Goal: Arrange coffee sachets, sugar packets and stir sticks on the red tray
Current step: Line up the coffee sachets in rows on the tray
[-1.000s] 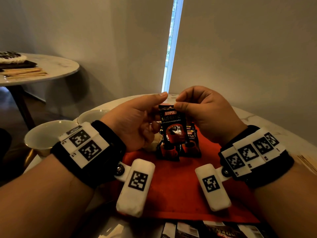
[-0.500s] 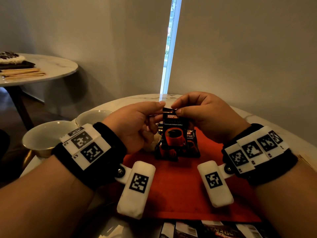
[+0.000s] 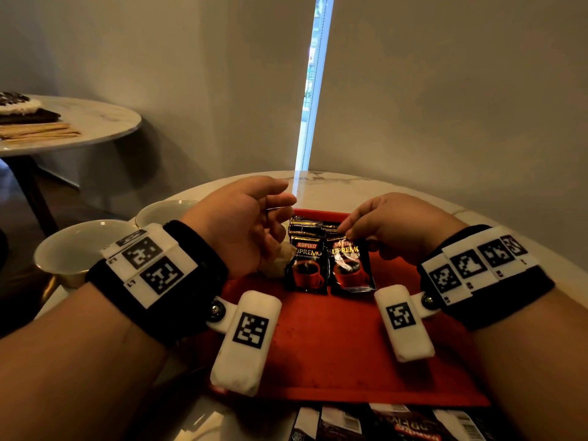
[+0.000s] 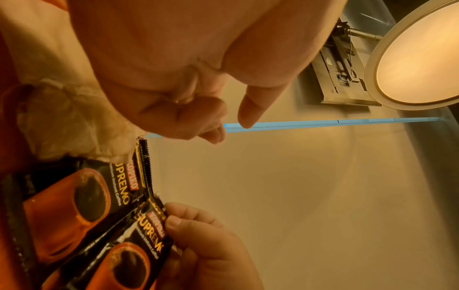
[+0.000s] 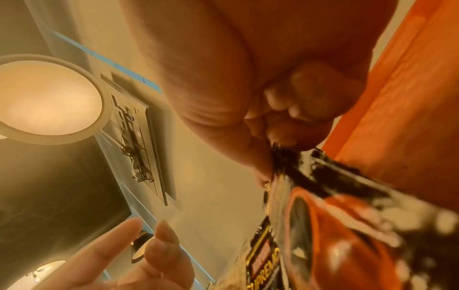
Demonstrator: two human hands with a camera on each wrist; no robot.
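Observation:
A red tray (image 3: 334, 351) lies on the round marble table. Two black Kopiko coffee sachets lie side by side at its far end, the left sachet (image 3: 307, 265) and the right sachet (image 3: 350, 268), with more sachets behind them. My right hand (image 3: 345, 231) pinches the top edge of the right sachet (image 5: 323, 225), its fingertips (image 4: 174, 221) on the seal. My left hand (image 3: 280, 202) hovers just left of the sachets, fingers relaxed, holding nothing. A crumpled whitish packet (image 3: 280, 259) sits on the tray under the left hand.
Two white bowls (image 3: 73, 249) (image 3: 165, 211) stand at the table's left edge. More sachets (image 3: 381, 424) lie at the near edge in front of the tray. A second round table (image 3: 95, 122) far left carries wooden sticks (image 3: 38, 130). Walls close behind.
Both hands held one sachet upright above the tray; it now lies flat beside another. The left hand has let go and moved left; the right still pinches the sachet's top.

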